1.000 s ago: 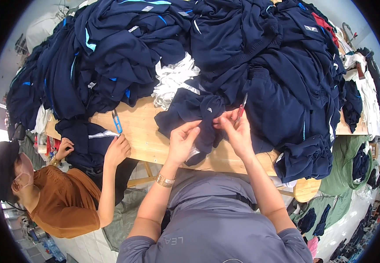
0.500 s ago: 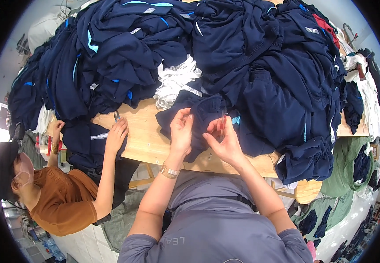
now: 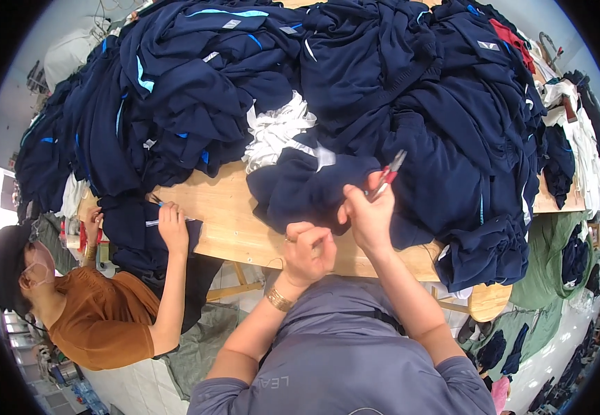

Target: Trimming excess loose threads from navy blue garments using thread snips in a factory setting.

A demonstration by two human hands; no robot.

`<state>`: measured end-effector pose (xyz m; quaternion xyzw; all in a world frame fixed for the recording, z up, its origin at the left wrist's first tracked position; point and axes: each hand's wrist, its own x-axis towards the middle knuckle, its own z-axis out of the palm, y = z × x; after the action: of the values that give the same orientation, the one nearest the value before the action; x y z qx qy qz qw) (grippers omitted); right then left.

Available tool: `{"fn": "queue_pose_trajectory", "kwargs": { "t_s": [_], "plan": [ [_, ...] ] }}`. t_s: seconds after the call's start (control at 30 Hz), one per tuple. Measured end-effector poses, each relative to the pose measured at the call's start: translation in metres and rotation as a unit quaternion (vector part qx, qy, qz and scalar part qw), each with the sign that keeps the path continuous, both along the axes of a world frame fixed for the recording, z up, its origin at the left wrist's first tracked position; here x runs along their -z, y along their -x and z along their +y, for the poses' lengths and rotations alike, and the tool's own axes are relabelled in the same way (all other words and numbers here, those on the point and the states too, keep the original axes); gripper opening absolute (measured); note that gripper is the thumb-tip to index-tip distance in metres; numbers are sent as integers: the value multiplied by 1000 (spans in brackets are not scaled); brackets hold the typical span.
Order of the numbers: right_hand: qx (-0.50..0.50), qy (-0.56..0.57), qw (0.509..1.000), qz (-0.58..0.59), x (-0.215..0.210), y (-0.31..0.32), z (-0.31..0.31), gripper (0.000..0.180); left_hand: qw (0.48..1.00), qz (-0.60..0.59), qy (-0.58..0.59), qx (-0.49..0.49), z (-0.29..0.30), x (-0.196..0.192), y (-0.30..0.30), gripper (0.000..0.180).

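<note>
My right hand [image 3: 370, 213] grips small red-handled thread snips [image 3: 390, 173], their metal blades pointing up and away from me. Close to the table's near edge, my left hand [image 3: 308, 254] is curled, fingertips pinched together; whatever is in the pinch, if anything, is too small to make out. Just beyond both hands lies a crumpled navy garment [image 3: 293, 183] on the wooden table [image 3: 227, 221]. A blurred white piece [image 3: 325, 158] shows at its far edge. Behind it sits a tangled heap of white strips [image 3: 279, 131].
Piles of navy garments [image 3: 196, 90] with blue trim cover the far side and right of the table. At left, a person in a brown top [image 3: 106, 318] works on a navy garment with blue-handled snips [image 3: 156, 200]. A bunched navy garment [image 3: 483, 252] hangs over the right edge.
My left hand has drawn back toward me, away from the garment. My right hand has risen slightly right, turning the snips outward. The garment has shifted; a white piece now shows on it.
</note>
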<state>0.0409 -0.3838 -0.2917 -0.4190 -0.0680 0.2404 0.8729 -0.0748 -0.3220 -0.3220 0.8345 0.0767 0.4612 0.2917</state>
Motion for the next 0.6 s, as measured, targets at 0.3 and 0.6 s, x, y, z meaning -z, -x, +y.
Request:
{"fn": "queue_pose_trajectory", "kwargs": {
  "t_s": [0.3, 0.6],
  "plan": [
    [-22, 38, 992, -117, 2, -26, 2, 22, 988, 85, 15, -126, 53, 16, -53, 44],
    [19, 243, 941, -234, 36, -39, -16, 20, 948, 212, 236, -10, 104, 15, -69, 12]
  ]
}}
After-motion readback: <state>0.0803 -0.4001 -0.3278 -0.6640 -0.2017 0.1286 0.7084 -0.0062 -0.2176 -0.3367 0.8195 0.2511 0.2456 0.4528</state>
